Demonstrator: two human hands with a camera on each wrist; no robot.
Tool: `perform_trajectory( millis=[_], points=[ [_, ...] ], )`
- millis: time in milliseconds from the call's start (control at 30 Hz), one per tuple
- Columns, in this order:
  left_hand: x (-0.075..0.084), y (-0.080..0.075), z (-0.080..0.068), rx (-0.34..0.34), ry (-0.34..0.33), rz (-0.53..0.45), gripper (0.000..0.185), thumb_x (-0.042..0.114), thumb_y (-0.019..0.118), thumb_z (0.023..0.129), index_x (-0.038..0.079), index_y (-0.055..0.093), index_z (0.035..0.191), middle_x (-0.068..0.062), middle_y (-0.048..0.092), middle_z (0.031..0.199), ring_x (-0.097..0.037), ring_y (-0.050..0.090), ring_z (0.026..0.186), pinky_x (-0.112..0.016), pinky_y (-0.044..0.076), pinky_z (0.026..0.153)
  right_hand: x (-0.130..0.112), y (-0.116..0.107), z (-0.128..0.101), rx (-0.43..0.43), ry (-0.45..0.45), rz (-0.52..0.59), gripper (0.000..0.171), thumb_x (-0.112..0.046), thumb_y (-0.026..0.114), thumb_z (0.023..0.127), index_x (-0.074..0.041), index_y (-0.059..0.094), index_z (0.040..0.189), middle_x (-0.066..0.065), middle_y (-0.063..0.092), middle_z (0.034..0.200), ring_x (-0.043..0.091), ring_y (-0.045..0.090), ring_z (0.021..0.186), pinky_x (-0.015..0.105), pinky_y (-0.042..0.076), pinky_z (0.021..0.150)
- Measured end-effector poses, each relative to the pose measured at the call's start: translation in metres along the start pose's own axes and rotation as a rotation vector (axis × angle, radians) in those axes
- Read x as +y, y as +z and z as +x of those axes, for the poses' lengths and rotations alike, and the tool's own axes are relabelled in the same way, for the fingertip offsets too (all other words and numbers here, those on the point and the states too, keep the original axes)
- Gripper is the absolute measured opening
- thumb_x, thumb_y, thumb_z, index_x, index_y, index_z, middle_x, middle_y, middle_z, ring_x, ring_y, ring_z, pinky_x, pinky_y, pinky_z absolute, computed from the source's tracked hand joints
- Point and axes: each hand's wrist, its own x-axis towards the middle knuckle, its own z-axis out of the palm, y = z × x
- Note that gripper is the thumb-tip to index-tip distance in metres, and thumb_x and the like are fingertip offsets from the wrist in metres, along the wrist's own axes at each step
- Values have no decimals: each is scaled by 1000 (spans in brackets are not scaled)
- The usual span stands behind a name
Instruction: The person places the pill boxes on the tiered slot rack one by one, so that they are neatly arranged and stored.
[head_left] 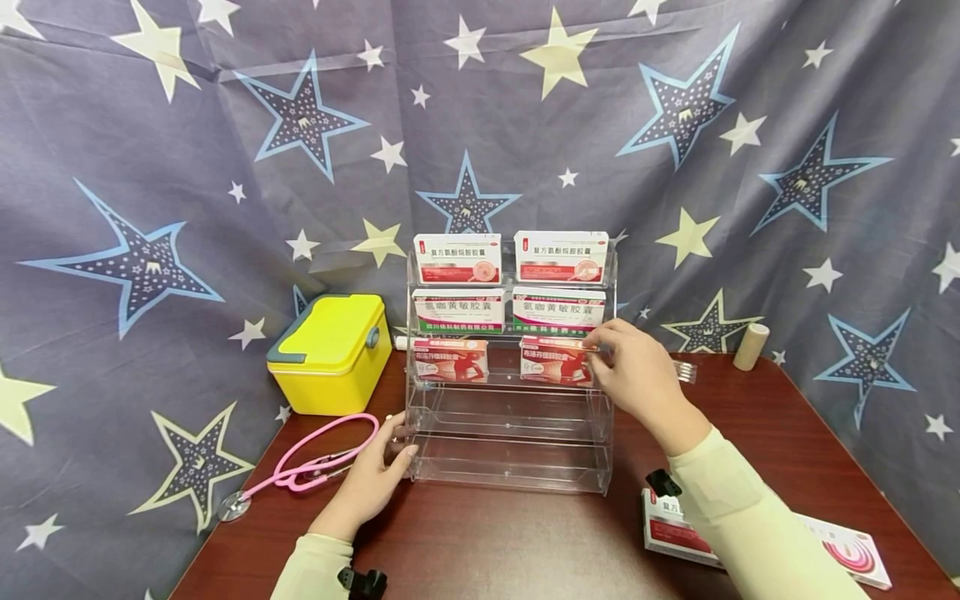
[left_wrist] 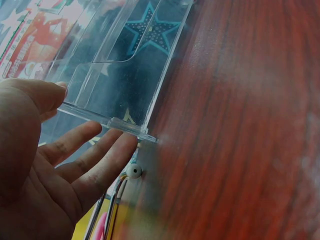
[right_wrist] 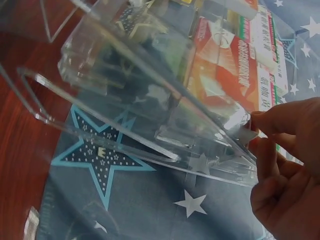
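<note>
A clear acrylic tiered display rack (head_left: 510, 471) stands on the table, with medicine boxes in pairs on its upper three tiers. My right hand (head_left: 645, 371) is at the right end of a red medicine box (head_left: 555, 363) on the third tier, thumb and index finger pinching its edge. In the right wrist view the fingertips (right_wrist: 257, 127) lie beside the rack's clear side panel, close to the red box. My left hand (head_left: 375, 475) touches the rack's lower left side, fingers extended and thumb near the front edge. Another red medicine box (head_left: 450, 362) sits on the tier's left.
Left of the rack are a yellow lidded box (head_left: 330, 354) and a pink stethoscope (head_left: 300, 471). White-and-red medicine boxes (head_left: 678, 533) lie at the front right, partly behind my right sleeve. Farther back stands a small beige cylinder (head_left: 751, 347) near a blister pack (head_left: 686, 372).
</note>
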Motion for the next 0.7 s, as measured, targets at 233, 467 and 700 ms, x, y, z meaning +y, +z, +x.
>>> perform_trajectory(
  millis=[233, 467, 700],
  points=[
    [1, 0, 0, -3, -1, 10, 56, 16, 69, 104, 20, 47, 155, -16, 63, 135, -30, 68, 110, -30, 59, 82, 9, -20, -18, 147, -82, 249, 17, 0, 81, 87, -15, 80, 96, -9, 71, 99, 8, 51, 67, 24, 40, 60],
    [3, -1, 0, -5, -27, 15, 55, 16, 68, 104, 24, 47, 154, -12, 62, 134, -27, 68, 108, -30, 59, 81, 38, -64, -58, 185, -90, 391, 30, 10, 83, 81, -15, 79, 98, -4, 70, 89, 5, 54, 70, 19, 40, 59],
    [3, -2, 0, -14, -29, 27, 55, 20, 68, 104, 23, 46, 155, -15, 62, 133, -27, 68, 107, -30, 59, 82, 104, -105, -120, 44, 133, 223, 29, -1, 86, 84, -20, 78, 105, -10, 70, 84, 0, 59, 68, 17, 42, 58]
  ],
)
